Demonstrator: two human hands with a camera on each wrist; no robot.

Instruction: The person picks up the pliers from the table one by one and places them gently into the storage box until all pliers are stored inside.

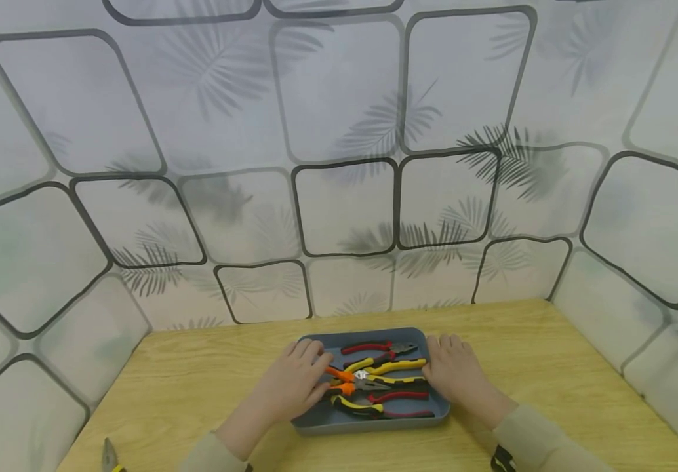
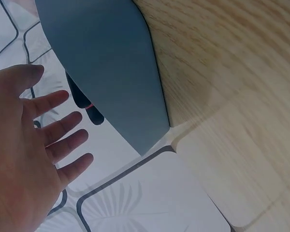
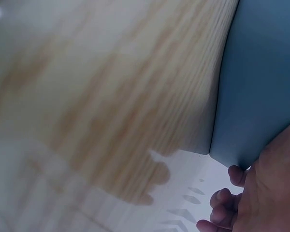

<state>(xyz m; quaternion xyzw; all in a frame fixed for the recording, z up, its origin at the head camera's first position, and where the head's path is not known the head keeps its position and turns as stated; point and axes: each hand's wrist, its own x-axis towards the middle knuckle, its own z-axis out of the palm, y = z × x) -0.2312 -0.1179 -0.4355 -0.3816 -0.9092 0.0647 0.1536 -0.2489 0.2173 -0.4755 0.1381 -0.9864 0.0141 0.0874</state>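
Note:
A blue-grey tray [image 1: 374,427] holds several pliers. Red-handled pliers [image 1: 368,346] lie at its far side, yellow-and-black pliers [image 1: 398,367] in the middle, and orange-handled pliers [image 1: 343,375] toward the left. My left hand [image 1: 300,380] hovers over the left rim, beside the orange handles. In the left wrist view its fingers are spread, with nothing between them, and a black handle end [image 2: 94,115] pokes past the tray. My right hand [image 1: 456,368] grips the right rim, with bent fingertips at the outer wall [image 3: 261,82] in the right wrist view; its thumb is hidden there.
The tray stands on a wood-grain table [image 1: 197,380]. Another pair of pliers [image 1: 110,455] with a yellow handle lies at the near left, cut off by the frame. Patterned panels [image 1: 345,210] enclose the table at the back and both sides.

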